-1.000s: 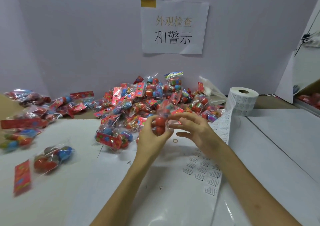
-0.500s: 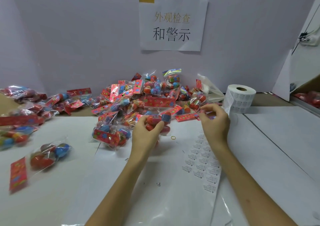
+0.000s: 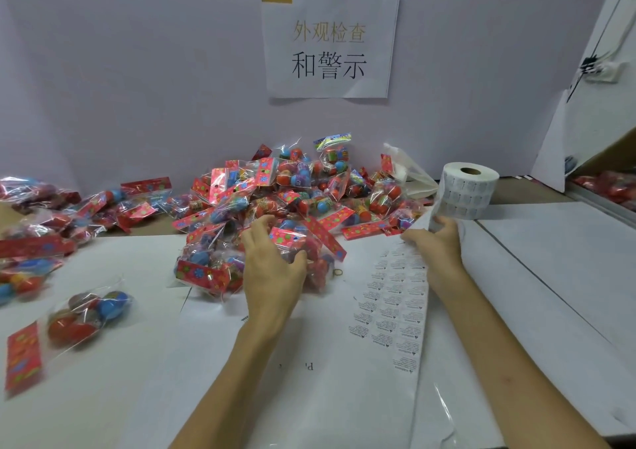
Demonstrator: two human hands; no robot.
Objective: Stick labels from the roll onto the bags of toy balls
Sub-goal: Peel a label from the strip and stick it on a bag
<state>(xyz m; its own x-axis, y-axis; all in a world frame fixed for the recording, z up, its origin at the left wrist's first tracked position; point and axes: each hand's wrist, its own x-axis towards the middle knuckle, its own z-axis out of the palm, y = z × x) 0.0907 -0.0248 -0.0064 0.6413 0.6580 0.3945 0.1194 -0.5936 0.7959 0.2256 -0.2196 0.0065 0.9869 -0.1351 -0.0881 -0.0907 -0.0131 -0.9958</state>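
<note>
My left hand (image 3: pixel 275 273) curls round a bag (image 3: pixel 296 238), thumb on its near side, fingers spread over the top. That bag sits left of the roll (image 3: pixel 469 187) and nearer me, touching the pile (image 3: pixel 292 187) of bags. My right hand (image 3: pixel 438 242), just in front of the roll, pinches the strip (image 3: pixel 395 304) of labels with bent fingers. The strip runs from the roll toward me, along the table (image 3: pixel 550 269).
</note>
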